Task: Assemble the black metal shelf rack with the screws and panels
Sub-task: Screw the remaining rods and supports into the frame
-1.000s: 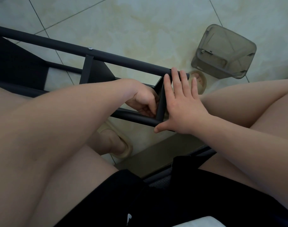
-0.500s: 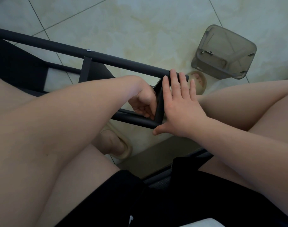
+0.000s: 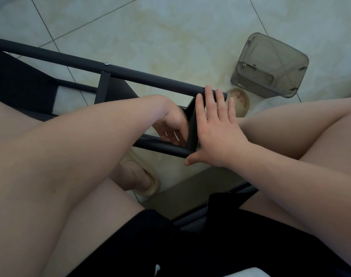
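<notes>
The black metal rack lies on its side across the tiled floor between my knees. A short black end panel spans its upper tube and lower tube. My right hand presses flat against the outer face of this panel, with straight fingers reaching the upper tube. Inside the frame, my left hand has its fingers curled at the joint of panel and lower tube. What they hold is hidden. A silver screw head sits on the upper tube.
A smoky grey plastic box lies tipped on the floor at the right, a small screw inside. My slippered feet rest beside and under the rack. A dark shelf panel fills the rack's left part.
Almost nothing. The rack sits a touch lower in view, and the left hand's fingers shift slightly at the joint. The right hand stays flat on the panel.
</notes>
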